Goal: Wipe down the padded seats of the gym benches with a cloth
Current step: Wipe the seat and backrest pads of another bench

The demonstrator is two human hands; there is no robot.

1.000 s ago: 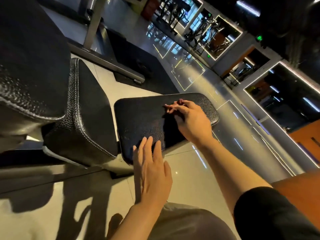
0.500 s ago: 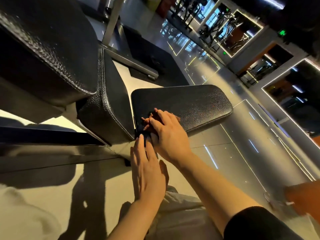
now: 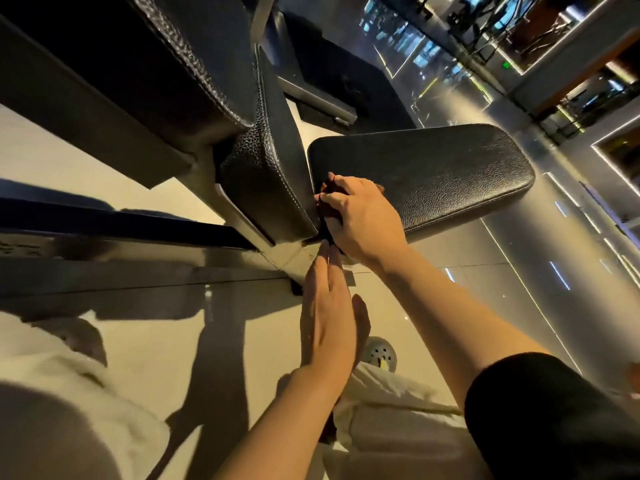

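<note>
Glossy tiled floor (image 3: 467, 282) throughout; round floor drain (image 3: 379, 353) at 6 o'clock; mirrored wall panels (image 3: 519, 32), possibly windows, at 1 o'clock.

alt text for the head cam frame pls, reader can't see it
A person's right hand presses a dark cloth on the near end of a black padded bench seat, beside the backrest pad. The left hand is open, fingers straight, fingertips near the seat's edge, over a glossy gym floor.
</note>
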